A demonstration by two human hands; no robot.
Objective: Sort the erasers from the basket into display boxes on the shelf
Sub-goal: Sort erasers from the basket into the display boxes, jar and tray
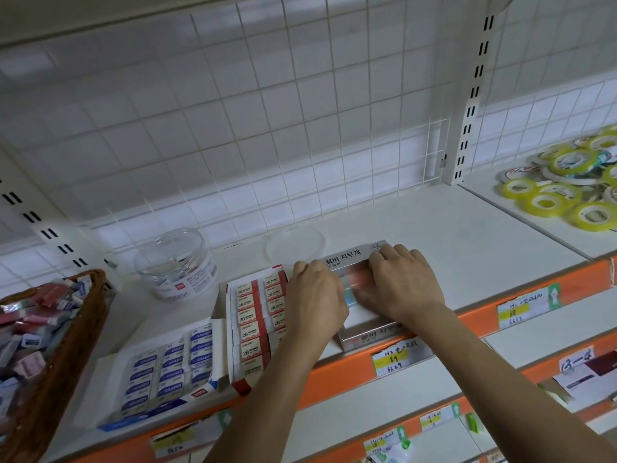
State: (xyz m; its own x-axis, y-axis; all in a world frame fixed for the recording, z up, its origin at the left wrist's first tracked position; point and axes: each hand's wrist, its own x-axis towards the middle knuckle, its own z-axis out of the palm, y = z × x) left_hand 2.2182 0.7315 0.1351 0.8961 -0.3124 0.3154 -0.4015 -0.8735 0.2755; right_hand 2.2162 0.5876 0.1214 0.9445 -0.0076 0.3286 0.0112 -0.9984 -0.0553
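Left hand (315, 292) and right hand (400, 282) are curled round the centre-frame silver display box (370, 335); once squared, erasers (30, 329) from the wicker basket (71, 332) are probably needed.

silver box (362, 335) | yellow tape rolls (547, 203) | orange shelf edge (337, 379) | brown basket (66, 369)

To my eye the silver display box (367, 334) is glossy, foil-like card. Left of it, the red carton (242, 382) and blue carton (157, 411) look like matt paperboard; further left, the tub (177, 272) is clear shiny plastic, the basket (66, 362) rough woven wicker.
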